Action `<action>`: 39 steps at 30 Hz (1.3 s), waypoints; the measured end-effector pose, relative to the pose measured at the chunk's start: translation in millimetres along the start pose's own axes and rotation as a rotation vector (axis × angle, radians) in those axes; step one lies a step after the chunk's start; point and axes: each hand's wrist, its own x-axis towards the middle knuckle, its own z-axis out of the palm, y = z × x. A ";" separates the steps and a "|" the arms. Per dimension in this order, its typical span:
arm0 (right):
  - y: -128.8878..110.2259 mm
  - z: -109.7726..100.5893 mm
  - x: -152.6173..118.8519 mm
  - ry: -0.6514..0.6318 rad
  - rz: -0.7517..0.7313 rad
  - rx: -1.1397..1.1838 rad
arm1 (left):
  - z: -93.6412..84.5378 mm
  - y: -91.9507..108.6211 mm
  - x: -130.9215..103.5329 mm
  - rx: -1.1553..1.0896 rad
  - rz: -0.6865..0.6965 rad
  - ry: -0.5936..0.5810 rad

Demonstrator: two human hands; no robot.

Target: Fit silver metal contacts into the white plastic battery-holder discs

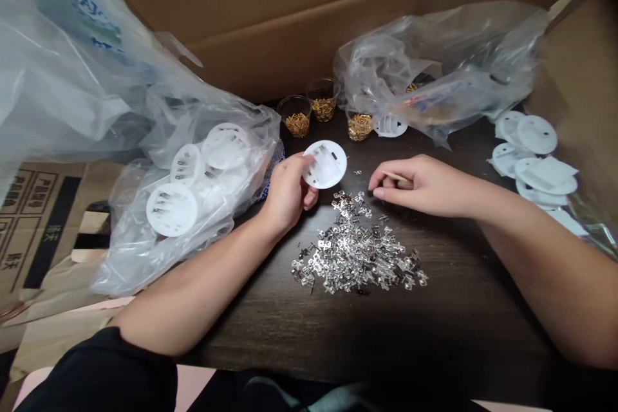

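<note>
My left hand (290,190) grips a round white plastic disc (325,165) by its left edge, with slots and small parts on its face. To the right of the disc, my right hand (405,185) has its fingers curled round a thin wooden stick (396,177). Below both hands, a pile of small silver metal clips and springs (357,254) is spread on the dark table (463,296). One small metal piece (358,172) lies apart between the disc and my right hand.
Three clear cups (295,117) of brass-coloured pieces stand behind the disc. On the left, a plastic bag (226,206) holds white discs (172,209). More discs (537,134) lie at the right, beside another bag (434,71). Cardboard walls (251,6) rise behind.
</note>
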 end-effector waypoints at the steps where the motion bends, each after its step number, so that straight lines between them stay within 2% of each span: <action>1: 1.1 -1.4 -0.5 -0.050 -0.017 -0.026 | -1.1 -2.3 1.3 0.024 0.017 0.000; 3: 0.9 -0.6 -1.0 -0.110 -0.043 -0.061 | -2.1 -6.1 2.4 0.065 0.029 -0.004; 6: -1.9 6.4 0.1 -0.132 -0.074 -0.123 | -2.6 -9.6 2.7 0.084 0.033 -0.007; 12: -3.0 20.2 3.0 -0.074 -0.193 -0.209 | -2.9 -10.9 3.0 0.096 0.041 -0.023; 23: -6.0 20.0 2.0 0.040 -0.316 -0.168 | -1.9 -10.6 0.9 0.170 0.034 -0.048; 27: -9.3 19.2 1.3 0.183 -0.246 0.028 | -1.2 -8.0 -0.1 0.196 0.020 -0.061; 30: -12.6 17.9 -0.9 0.368 -0.119 0.285 | -0.3 -5.9 -1.7 0.202 0.010 -0.106; 32: -16.7 18.0 -3.1 0.492 -0.085 0.415 | 1.4 -5.1 -3.8 0.184 -0.015 -0.163; 35: -23.5 21.9 -6.7 0.625 -0.080 0.433 | 5.6 -5.1 -8.1 0.147 -0.058 -0.242; 39: -27.2 31.1 -10.0 0.699 -0.090 0.269 | 9.7 -7.6 -11.9 0.126 -0.060 -0.326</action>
